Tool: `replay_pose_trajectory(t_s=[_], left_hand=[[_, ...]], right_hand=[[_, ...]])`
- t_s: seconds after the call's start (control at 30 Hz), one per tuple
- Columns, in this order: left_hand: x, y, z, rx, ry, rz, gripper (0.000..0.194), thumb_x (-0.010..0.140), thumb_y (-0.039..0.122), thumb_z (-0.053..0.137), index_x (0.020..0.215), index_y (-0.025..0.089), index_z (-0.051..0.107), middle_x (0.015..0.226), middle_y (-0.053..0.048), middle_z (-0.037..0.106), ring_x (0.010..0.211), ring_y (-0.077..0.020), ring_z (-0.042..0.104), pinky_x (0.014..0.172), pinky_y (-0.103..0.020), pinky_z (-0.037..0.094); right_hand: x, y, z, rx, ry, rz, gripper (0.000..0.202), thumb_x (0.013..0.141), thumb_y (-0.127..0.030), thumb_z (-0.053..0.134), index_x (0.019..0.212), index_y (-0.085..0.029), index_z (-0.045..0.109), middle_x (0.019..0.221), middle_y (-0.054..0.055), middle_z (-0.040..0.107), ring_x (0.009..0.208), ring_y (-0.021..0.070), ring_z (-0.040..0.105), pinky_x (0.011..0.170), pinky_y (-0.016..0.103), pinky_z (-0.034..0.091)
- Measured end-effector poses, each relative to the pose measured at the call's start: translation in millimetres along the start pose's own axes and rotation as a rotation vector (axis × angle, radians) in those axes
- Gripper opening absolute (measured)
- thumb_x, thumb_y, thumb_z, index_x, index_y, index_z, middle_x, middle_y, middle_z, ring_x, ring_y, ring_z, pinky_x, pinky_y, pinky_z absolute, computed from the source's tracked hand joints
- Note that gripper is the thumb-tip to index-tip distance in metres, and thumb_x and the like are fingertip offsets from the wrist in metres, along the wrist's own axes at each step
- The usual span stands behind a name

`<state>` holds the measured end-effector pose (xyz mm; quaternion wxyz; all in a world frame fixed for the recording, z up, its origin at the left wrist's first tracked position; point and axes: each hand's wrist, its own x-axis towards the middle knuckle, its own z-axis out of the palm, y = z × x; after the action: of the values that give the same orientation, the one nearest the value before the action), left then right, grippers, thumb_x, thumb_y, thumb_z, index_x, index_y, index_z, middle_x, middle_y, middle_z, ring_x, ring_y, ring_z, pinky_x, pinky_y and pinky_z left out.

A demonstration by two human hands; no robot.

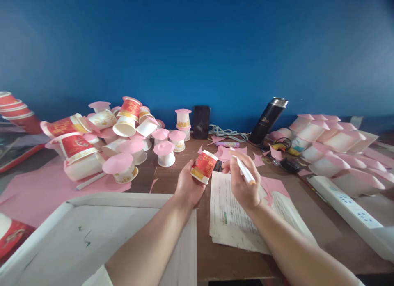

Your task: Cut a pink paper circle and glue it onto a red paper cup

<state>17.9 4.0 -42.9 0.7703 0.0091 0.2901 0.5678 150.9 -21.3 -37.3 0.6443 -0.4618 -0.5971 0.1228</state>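
Note:
Near the middle of the desk, my left hand (189,185) is wrapped round a red and gold paper cup (204,166), which is tilted. To its right, my right hand (244,181) grips a white marker (245,171) with an orange end pointing down to the right. The marker and the cup are apart. Below my right hand lie printed papers (229,208). Pink paper scraps (226,152) are spread behind both hands, with a purple glue stick (227,144) beside them.
Many paper cups with pink tops (132,144) are heaped at left, and more (332,138) at right. A phone (201,122) and a black flask (267,121) stand by the blue wall. A power strip (347,204) lies right; a white tray (113,200) front left.

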Motion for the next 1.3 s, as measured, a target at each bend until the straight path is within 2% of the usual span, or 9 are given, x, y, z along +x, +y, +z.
replay_pose_trajectory(t_s=[0.1, 0.2, 0.3, 0.4, 0.53, 0.7, 0.93, 1.1, 1.3], left_hand=[[-0.3, 0.8, -1.0, 0.000, -0.015, -0.001, 0.011, 0.085, 0.026, 0.055, 0.083, 0.016, 0.058, 0.079, -0.004, 0.067, 0.067, -0.0160, 0.066, 0.063, -0.029, 0.053], [-1.5, 1.4, 0.1, 0.005, -0.015, -0.007, 0.018, 0.085, 0.033, 0.057, 0.086, 0.016, 0.059, 0.082, -0.006, 0.068, 0.069, -0.0172, 0.066, 0.063, -0.029, 0.054], [-3.6, 2.0, 1.6, 0.000, -0.083, -0.015, 0.029, 0.085, 0.042, 0.055, 0.090, 0.014, 0.062, 0.086, -0.008, 0.069, 0.074, -0.0188, 0.067, 0.067, -0.030, 0.055], [-5.8, 2.4, 2.1, -0.022, -0.151, -0.032, 0.036, 0.086, 0.045, 0.053, 0.096, 0.012, 0.064, 0.089, -0.009, 0.069, 0.075, -0.0183, 0.066, 0.067, -0.029, 0.055], [-7.6, 2.3, 2.5, -0.030, -0.178, -0.061, 0.040, 0.086, 0.047, 0.052, 0.098, 0.011, 0.065, 0.088, -0.010, 0.070, 0.074, -0.0177, 0.066, 0.066, -0.027, 0.055], [-9.9, -3.6, 3.5, 0.001, -0.249, -0.041, 0.045, 0.086, 0.051, 0.052, 0.098, 0.010, 0.066, 0.096, -0.012, 0.070, 0.081, -0.0185, 0.067, 0.071, -0.027, 0.054], [-16.6, -20.0, 2.6, 0.206, -0.417, 0.079, 0.023, 0.079, 0.018, 0.066, 0.102, 0.014, 0.067, 0.107, -0.009, 0.069, 0.102, -0.0199, 0.063, 0.091, -0.028, 0.047], [-16.4, -23.9, 3.6, 0.278, -0.483, 0.100, 0.024, 0.078, 0.017, 0.068, 0.102, 0.014, 0.068, 0.105, -0.008, 0.069, 0.104, -0.0210, 0.062, 0.095, -0.031, 0.044], [-14.0, -26.2, 3.9, 0.249, -0.472, 0.076, 0.028, 0.077, 0.018, 0.069, 0.105, 0.014, 0.067, 0.108, -0.008, 0.069, 0.106, -0.0212, 0.062, 0.098, -0.032, 0.042]], right_hand=[[6.7, 10.9, 0.5, 0.099, 0.062, 0.152, 0.019, 0.090, -0.035, 0.051, 0.101, -0.023, 0.062, 0.103, 0.006, 0.066, 0.083, 0.0158, 0.066, 0.073, 0.033, 0.056], [10.8, 22.8, 2.6, 0.251, 0.035, 0.403, 0.027, 0.085, -0.043, 0.057, 0.105, -0.024, 0.057, 0.108, 0.006, 0.067, 0.094, 0.0194, 0.066, 0.078, 0.037, 0.056], [8.2, 27.2, 7.1, 0.402, -0.068, 0.586, 0.039, 0.078, -0.047, 0.066, 0.108, -0.024, 0.055, 0.103, 0.006, 0.068, 0.094, 0.0211, 0.067, 0.082, 0.041, 0.055], [1.9, 21.9, 11.6, 0.537, -0.213, 0.668, 0.043, 0.076, -0.047, 0.068, 0.109, -0.024, 0.055, 0.102, 0.006, 0.068, 0.094, 0.0214, 0.067, 0.085, 0.042, 0.055], [-3.0, 11.4, 14.8, 0.551, -0.317, 0.657, 0.044, 0.076, -0.044, 0.069, 0.113, -0.025, 0.055, 0.110, 0.005, 0.067, 0.100, 0.0214, 0.065, 0.088, 0.040, 0.054], [-1.6, 8.6, 16.4, 0.563, -0.277, 0.635, 0.042, 0.074, -0.042, 0.071, 0.109, -0.023, 0.056, 0.106, 0.004, 0.067, 0.098, 0.0208, 0.065, 0.087, 0.037, 0.053], [1.6, 9.3, 12.2, 0.462, -0.181, 0.653, 0.041, 0.072, -0.044, 0.071, 0.102, -0.021, 0.055, 0.095, 0.003, 0.068, 0.089, 0.0197, 0.066, 0.079, 0.034, 0.054], [2.2, 8.1, 11.5, 0.439, -0.171, 0.637, 0.042, 0.072, -0.045, 0.071, 0.103, -0.023, 0.053, 0.094, 0.003, 0.068, 0.086, 0.0182, 0.066, 0.074, 0.032, 0.055], [3.1, 13.9, 11.6, 0.386, -0.193, 0.539, 0.039, 0.075, -0.046, 0.069, 0.102, -0.022, 0.054, 0.099, 0.004, 0.067, 0.098, 0.0207, 0.063, 0.084, 0.035, 0.052]])
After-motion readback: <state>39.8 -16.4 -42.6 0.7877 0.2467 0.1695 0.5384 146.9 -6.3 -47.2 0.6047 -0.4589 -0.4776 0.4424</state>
